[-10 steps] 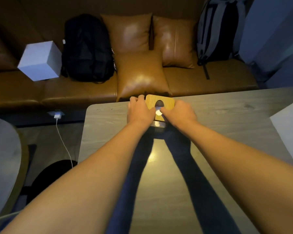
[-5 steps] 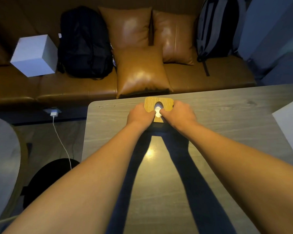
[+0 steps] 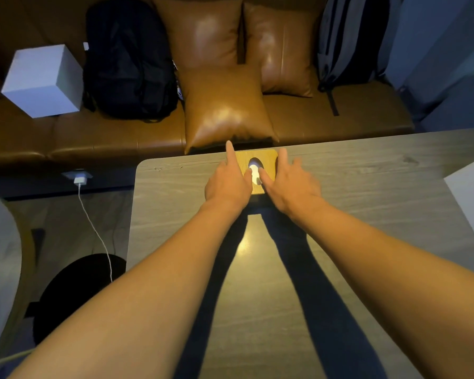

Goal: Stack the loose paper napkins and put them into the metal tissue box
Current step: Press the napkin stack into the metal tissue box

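The tissue box [image 3: 268, 163], topped by a wooden lid, sits at the worktop's [image 3: 367, 187] far edge between the 2 hands. The left hand [image 3: 227, 184] and right hand [image 3: 292, 186] flank it with fingers extended, both thumbs touching the white napkin [image 3: 254, 172] in the lid's oval opening.
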